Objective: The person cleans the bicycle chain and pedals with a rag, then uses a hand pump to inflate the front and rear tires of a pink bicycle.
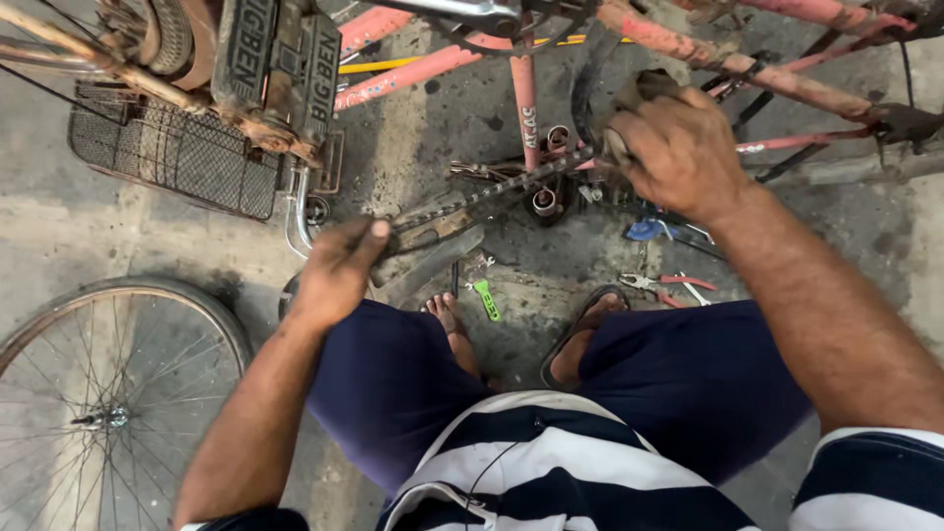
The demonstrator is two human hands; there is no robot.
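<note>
Person sat over an upturned pink bicycle frame (524, 93) on the concrete floor (59, 236); chain (492, 194) was stretched taut between both hands, probably so the links ran straight and could be worked along their length; left hand (339, 270) was closed in a pinch, thumb on top, gripping the near end of the chain together with a dirty flat piece, kind unclear; right hand (678, 147) was curled shut around a greasy rag (629, 98) bunched over the far end of the chain, just beside the frame's upright tube; rag likely there to keep grip and take off grime; chain sat above the floor, between the knees and the frame; loose spoked wheel (108, 393) lay flat to the left, well apart; wire basket (177, 152) lay on the floor by the handlebar end; red-handled pliers (664, 283) and a small green tool (486, 300) lay on the floor near the sandalled feet, within reach.
</note>
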